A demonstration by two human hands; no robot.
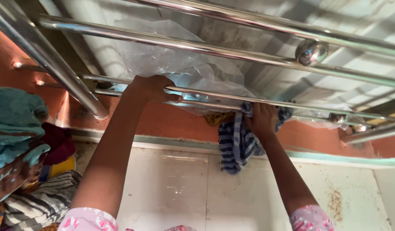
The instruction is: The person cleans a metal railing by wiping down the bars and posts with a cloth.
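Under your left hand (151, 89) runs a thin steel rail (214, 95), and your fingers are curled over it, clasping the bar with the thumb tucked below. Just beyond those knuckles, a crumpled clear plastic sheet (180, 60) hangs between this rail and the thicker bars above, its lower edge bunched right against your fingertips. Whether you pinch any of the plastic along with the rail cannot be told.

Along the same rail, your right hand (262, 119) is clenched on a blue-and-white striped cloth (238, 143). The cloth is draped at the rail, gathered under your palm, and most of it hangs down below and to the left of that grip, over the orange wall (171, 122). A bit of yellow fabric (218, 117) peeks out just left of the cloth, between your two hands.

Above the right grip, a round steel ball (311, 51) sits on one of the thick bars. Below both wrists lies a pale tiled ledge (231, 188). Well off to the left of your left arm, a pile of clothes (22, 158) is heaped, teal on top and striped beneath.
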